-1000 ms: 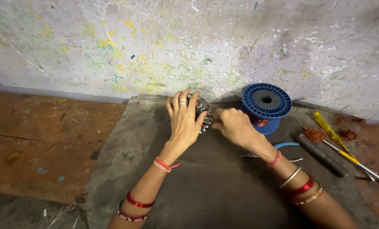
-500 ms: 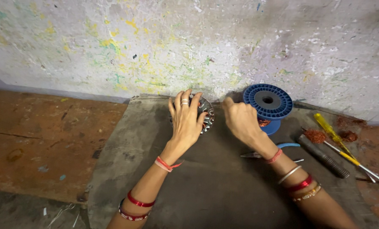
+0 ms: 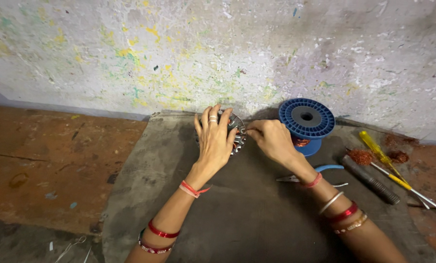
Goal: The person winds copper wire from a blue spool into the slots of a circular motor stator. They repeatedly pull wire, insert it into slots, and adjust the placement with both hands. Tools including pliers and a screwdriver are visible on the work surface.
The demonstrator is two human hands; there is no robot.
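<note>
A person's left hand [image 3: 215, 141] lies clenched over a round toothed metal core [image 3: 236, 131] on a dark mat [image 3: 247, 219]. The right hand [image 3: 272, 139] pinches at its 3 o'clock edge, seemingly threading wire. A blue spool [image 3: 306, 119] stands just beyond at 3 o'clock.

Both forearms are showing bare, with no sleeves reaching into view. The left hand [image 3: 217, 141] is wearing a pale ring [image 3: 212, 118] on one finger. A thin red and pink thread [image 3: 192, 189] is circling the left wrist, its loose ends sticking out to the side. Further up that forearm two red bangles [image 3: 155, 237] are sitting close together, one plain, one beaded. The right hand [image 3: 275, 140] is wearing a red thread [image 3: 311, 182] at the wrist, and beyond it a silver bangle [image 3: 331, 202], a red bangle [image 3: 343, 213] and a gold beaded bangle [image 3: 353, 224] are lying one after another.
</note>
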